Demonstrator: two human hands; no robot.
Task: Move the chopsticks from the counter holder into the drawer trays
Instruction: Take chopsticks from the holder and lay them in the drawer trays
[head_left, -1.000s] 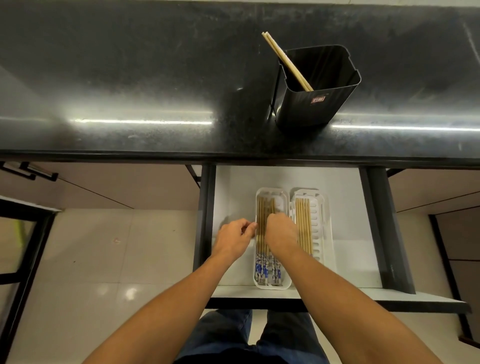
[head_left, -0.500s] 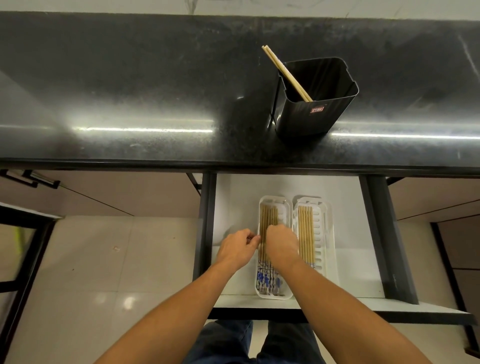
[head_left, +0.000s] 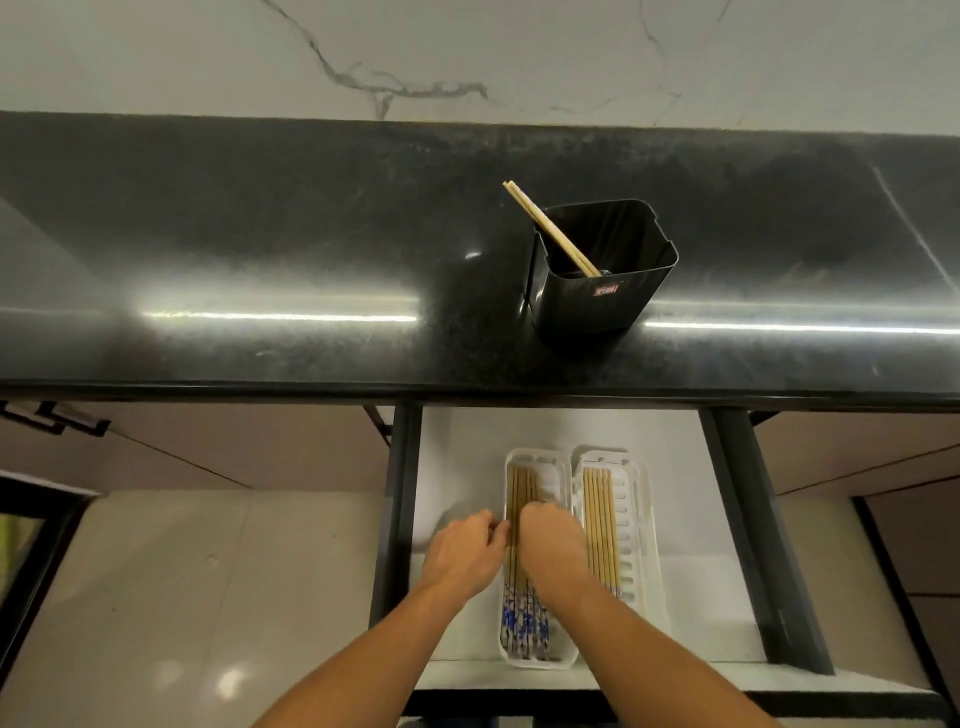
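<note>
Both hands are curled over the left tray (head_left: 537, 661). The left hand (head_left: 464, 556) touches its left rim, while the right hand (head_left: 551, 550) rests on the bundle of chopsticks (head_left: 521, 488); whether either grip pinches a stick cannot be told. Step judged: settling sticks. Next: fetch the remaining pair (head_left: 550, 228) from the holder (head_left: 597, 291) on the table (head_left: 260, 249).

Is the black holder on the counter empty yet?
Not empty: a pair of chopsticks leans inside the black holder, tips sticking out past its rim.
</note>
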